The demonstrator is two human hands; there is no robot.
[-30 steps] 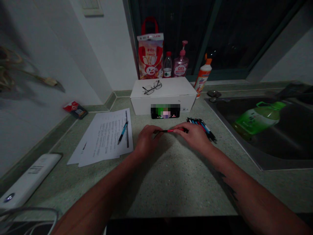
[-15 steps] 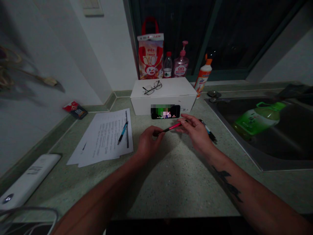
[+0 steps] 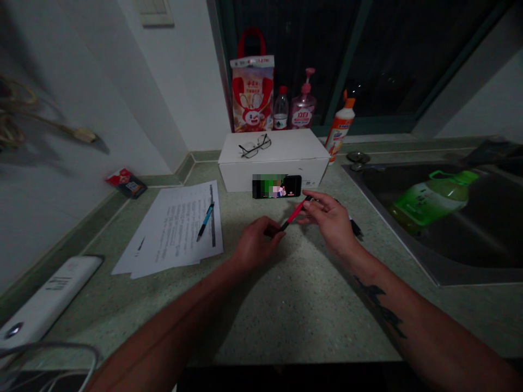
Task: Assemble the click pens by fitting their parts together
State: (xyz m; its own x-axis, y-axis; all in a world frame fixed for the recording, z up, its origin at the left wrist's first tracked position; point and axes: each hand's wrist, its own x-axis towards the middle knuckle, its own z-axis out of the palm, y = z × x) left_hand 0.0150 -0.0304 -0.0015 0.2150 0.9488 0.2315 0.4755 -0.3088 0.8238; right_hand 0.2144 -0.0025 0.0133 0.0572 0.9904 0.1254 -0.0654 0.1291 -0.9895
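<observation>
A red pen with black ends [image 3: 293, 214] is held tilted above the counter between both hands. My left hand [image 3: 258, 240] pinches its lower, near end. The upper, far end sits between the thumb and fingers of my right hand [image 3: 326, 216]. Just behind the pen, a phone [image 3: 297, 187] with a lit screen leans against the white box [image 3: 237, 176]. To the right of my right hand lie dark pens [image 3: 356, 226], partly hidden by that hand. A blue and black pen [image 3: 205, 221] rests on the printed sheets [image 3: 175, 228] to the left.
Eyeglasses [image 3: 255, 146] lie on the box. Behind stand a red bag [image 3: 252, 98], a small bottle [image 3: 280, 111], a pink pump bottle [image 3: 303, 109] and an orange-capped bottle [image 3: 340, 129]. A green jug [image 3: 433, 197] lies in the sink [image 3: 425, 272]. A white power strip [image 3: 53, 294] is at left.
My left hand has moved right and slightly nearer to me. The red pen has swung to a steeper slant, its lower end nearer my right hand. My right hand has barely moved.
</observation>
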